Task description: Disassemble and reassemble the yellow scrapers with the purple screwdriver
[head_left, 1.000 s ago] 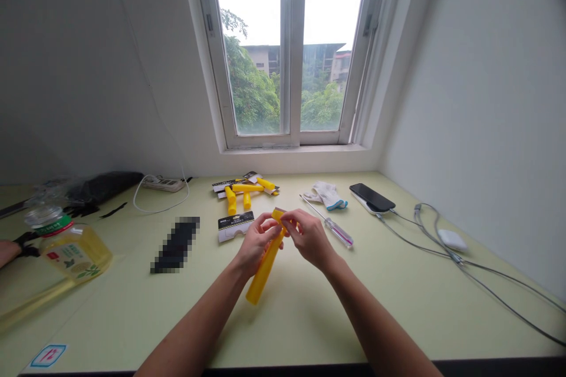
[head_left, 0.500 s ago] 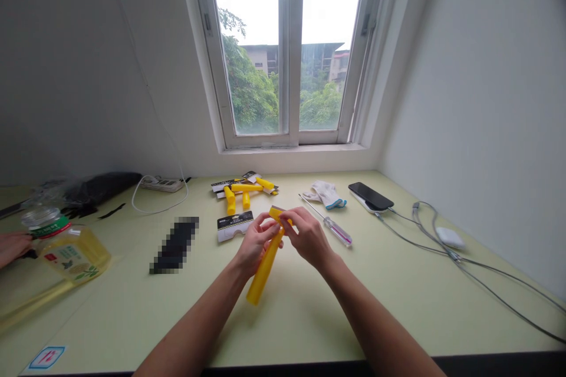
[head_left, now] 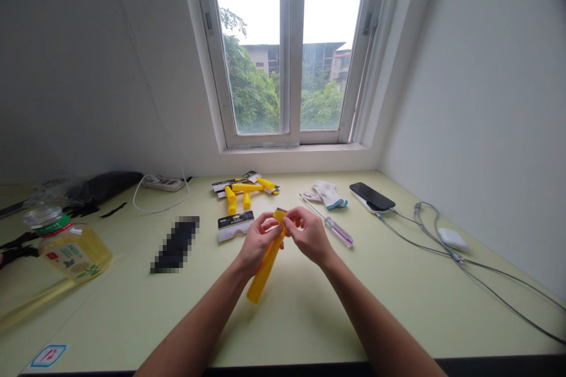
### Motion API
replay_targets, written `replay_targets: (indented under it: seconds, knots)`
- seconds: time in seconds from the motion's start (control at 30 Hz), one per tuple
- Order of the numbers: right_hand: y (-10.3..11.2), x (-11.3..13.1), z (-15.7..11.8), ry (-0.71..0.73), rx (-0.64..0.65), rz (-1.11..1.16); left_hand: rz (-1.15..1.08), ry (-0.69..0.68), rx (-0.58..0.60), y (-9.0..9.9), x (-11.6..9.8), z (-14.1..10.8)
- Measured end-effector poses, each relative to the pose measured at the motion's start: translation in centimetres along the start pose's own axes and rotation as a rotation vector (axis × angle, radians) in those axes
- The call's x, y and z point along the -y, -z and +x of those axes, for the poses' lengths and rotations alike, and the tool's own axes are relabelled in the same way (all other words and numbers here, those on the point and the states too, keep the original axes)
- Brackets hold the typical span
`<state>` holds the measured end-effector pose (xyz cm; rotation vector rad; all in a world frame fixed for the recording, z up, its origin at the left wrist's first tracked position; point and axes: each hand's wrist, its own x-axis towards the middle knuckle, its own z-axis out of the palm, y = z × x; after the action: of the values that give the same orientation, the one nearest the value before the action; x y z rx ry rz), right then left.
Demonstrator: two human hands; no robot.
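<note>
Between both hands is a yellow scraper [head_left: 263, 278], its long handle slanting down toward the table's front edge and its short head at the top. A thin dark-grey edge shows at the head's tip. My left hand [head_left: 260, 240] is closed round the upper handle, just below the head. With thumb and fingers pinched, my right hand [head_left: 310, 234] grips the head from the right. The fingers partly hide the joint between head and handle. Just beyond my left hand lies a black-and-white packaging card [head_left: 235, 226].
Several yellow tools [head_left: 246, 188] with cards lie at the back. A screwdriver [head_left: 338, 231], white gloves [head_left: 326, 193], a phone [head_left: 372, 196] and cables [head_left: 435, 252] are to the right. At left stand an oil bottle [head_left: 76, 250] and a pixelated dark object [head_left: 174, 245].
The scraper's head has turned from lying crosswise to pointing more upward, and my right fingers have shifted with it. Another person's hand at the far left has left the view.
</note>
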<state>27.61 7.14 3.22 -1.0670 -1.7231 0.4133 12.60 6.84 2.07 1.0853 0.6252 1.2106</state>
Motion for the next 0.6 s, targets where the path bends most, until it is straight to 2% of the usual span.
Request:
replay_targets:
  seconds: [0.17,0.33,0.6]
  knots:
    - [0.1,-0.24,0.14,-0.136,0.049,0.164,0.065,-0.017,-0.008,-0.05,-0.03,0.01]
    - [0.01,-0.43,0.11,-0.061,-0.013,0.075,0.029,-0.003,-0.009,0.05,0.02,0.14]
    - [-0.07,-0.48,-0.01,-0.042,0.031,0.145,0.014,-0.031,-0.008,-0.03,0.07,0.04]
